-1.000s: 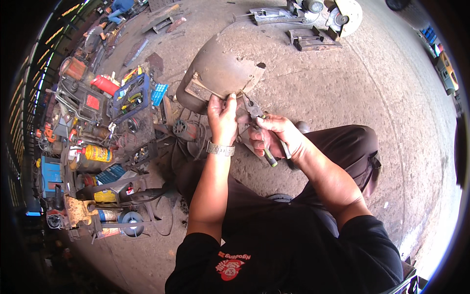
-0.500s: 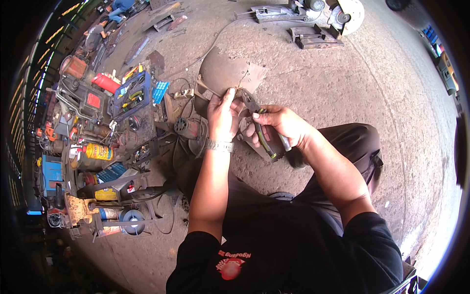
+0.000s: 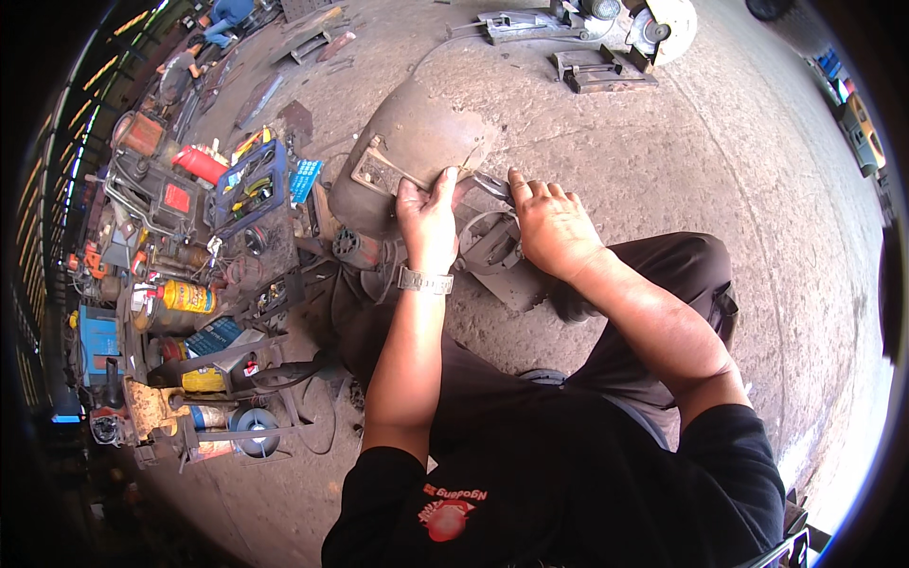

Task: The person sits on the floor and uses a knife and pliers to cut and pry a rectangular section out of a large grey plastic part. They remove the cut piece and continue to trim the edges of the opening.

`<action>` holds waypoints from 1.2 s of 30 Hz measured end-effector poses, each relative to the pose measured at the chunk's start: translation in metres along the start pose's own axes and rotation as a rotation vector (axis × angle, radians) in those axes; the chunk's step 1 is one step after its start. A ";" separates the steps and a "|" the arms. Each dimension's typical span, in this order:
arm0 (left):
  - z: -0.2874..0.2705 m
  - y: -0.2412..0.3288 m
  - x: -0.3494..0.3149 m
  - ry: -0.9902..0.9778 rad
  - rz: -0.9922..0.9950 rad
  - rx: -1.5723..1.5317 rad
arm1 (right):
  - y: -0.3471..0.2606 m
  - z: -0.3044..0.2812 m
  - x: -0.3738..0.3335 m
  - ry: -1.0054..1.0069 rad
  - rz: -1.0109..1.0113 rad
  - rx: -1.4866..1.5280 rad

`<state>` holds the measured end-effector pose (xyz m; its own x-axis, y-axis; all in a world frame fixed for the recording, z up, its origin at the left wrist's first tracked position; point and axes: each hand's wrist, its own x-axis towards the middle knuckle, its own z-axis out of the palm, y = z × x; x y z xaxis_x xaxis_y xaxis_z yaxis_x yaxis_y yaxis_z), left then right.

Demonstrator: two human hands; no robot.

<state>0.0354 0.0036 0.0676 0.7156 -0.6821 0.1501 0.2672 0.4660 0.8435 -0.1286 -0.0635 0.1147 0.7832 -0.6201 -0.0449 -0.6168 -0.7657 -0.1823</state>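
A worn, brownish welding mask (image 3: 407, 128) with a rectangular window frame is held up in front of me, its outer side showing. My left hand (image 3: 428, 222) grips its near edge, thumb on the outer surface beside a crack, the other fingers mostly hidden. My right hand (image 3: 559, 227) is wrapped round a pair of pliers (image 3: 492, 186), back of the hand up, so the handles are largely covered. The jaws of the pliers are at the mask's edge, close to my left thumb; whether they bite on anything is too small to tell. Below lies a grey curved piece (image 3: 507, 284).
An open blue toolbox (image 3: 275, 194) stands to the left, near a yellow bottle (image 3: 189, 296) and a crowded bench of tools. A power tool (image 3: 355, 246) sits by my left wrist. A cut-off saw (image 3: 653, 38) is at the far side. Two people work far left.
The mask has tilted and swung left, bringing its window frame into view. My right hand has turned back-up and risen, with the pliers now lying more level and their handles covered.
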 end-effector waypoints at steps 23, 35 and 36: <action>-0.008 0.009 0.002 -0.081 0.044 0.094 | 0.031 0.001 0.022 -0.413 -0.040 1.069; -0.002 -0.006 -0.005 0.023 0.157 0.089 | -0.003 0.017 -0.005 -0.620 0.084 2.152; -0.003 -0.007 -0.004 0.023 0.160 0.112 | -0.006 0.021 -0.008 -0.652 0.082 2.252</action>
<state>0.0324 0.0050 0.0592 0.7580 -0.5907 0.2766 0.0758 0.5010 0.8621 -0.1289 -0.0504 0.0954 0.9631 -0.1660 -0.2119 0.0288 0.8462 -0.5321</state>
